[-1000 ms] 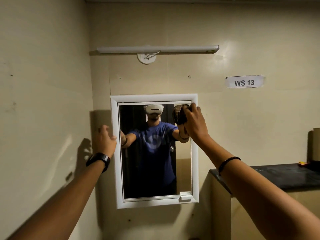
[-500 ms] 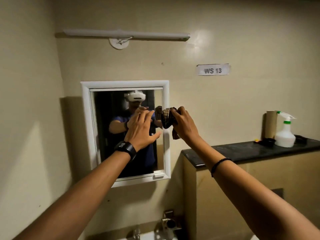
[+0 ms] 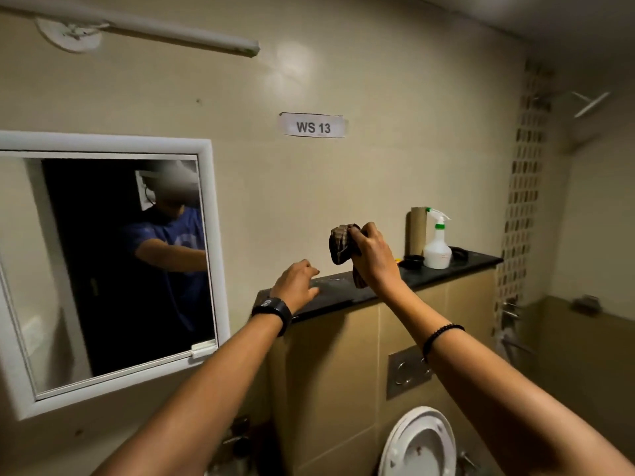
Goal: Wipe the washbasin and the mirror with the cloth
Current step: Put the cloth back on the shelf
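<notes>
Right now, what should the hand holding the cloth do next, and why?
Probably set the cloth down on the black ledge. The right hand grips it bunched just above that ledge, away from the mirror, and the spray bottle stands close by, so spraying may come next. The left hand holds nothing.

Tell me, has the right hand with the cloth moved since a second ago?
Yes. The right hand, gripping the cloth, has gone rightward and lower: from the mirror's upper right corner to above the black ledge.
</notes>
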